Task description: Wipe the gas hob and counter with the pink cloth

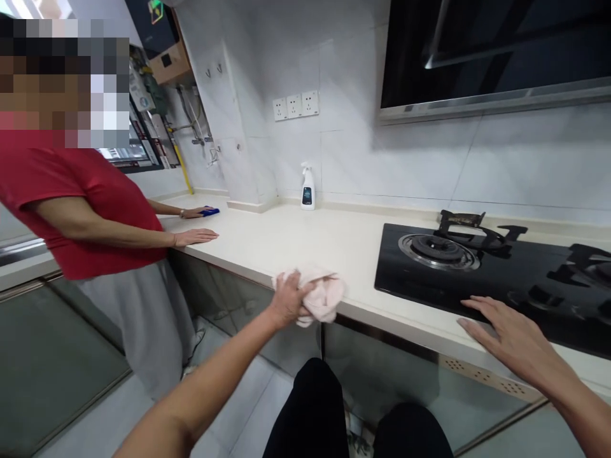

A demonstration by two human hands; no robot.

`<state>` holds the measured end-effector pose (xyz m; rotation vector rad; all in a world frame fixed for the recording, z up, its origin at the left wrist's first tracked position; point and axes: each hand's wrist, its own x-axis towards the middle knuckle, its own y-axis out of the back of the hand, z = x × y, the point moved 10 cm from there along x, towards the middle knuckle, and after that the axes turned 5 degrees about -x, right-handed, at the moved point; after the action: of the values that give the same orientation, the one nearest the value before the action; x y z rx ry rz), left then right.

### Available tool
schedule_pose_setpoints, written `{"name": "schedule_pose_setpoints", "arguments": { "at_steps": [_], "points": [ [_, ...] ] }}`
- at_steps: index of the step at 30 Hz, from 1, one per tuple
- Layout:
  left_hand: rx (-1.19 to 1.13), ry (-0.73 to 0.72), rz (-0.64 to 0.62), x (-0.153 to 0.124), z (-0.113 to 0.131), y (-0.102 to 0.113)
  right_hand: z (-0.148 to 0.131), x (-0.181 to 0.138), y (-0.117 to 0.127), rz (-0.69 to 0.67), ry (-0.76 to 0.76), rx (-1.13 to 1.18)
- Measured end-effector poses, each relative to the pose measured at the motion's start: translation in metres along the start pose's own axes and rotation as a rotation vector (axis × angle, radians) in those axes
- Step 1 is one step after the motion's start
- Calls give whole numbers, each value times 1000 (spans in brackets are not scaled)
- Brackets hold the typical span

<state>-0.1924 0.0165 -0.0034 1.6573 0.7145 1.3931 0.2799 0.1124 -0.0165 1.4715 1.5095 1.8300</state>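
My left hand (289,300) grips a crumpled pale pink cloth (325,294) at the front edge of the white countertop (329,235). Part of the cloth hangs over that edge, and the fingers under it are hidden. My right hand (508,334) holds nothing. Its fingers are apart, resting near the front edge of the black gas stove (405,280). A round burner (439,251) shows its ring, with a black pan support (477,232) lying off it towards the back.
A white spray bottle (308,187) stands against the back wall. At the left, a person in a red shirt (95,197) leans on the counter, one hand on a blue cloth (209,211). A dark range hood (501,51) overhangs the stove. Cabinets (382,362) lie below the counter.
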Motion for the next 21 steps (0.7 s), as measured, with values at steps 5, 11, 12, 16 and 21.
{"name": "schedule_pose_setpoints", "arguments": {
  "at_steps": [5, 11, 12, 16, 21],
  "points": [
    [107, 98, -142, -4, -88, 41, -11, 2, 7, 4, -17, -4],
    [242, 106, -177, 1, -97, 57, -21, 3, 15, -22, -68, -12],
    [271, 91, -181, 3, -89, 55, -23, 3, 17, -23, -76, -10],
    [302, -34, -152, 14, -36, 43, -28, 5, 24, -26, -105, -4],
    [172, -207, -38, 32, 49, 25, -33, 8, 29, -16, -104, 6]
  ]
}}
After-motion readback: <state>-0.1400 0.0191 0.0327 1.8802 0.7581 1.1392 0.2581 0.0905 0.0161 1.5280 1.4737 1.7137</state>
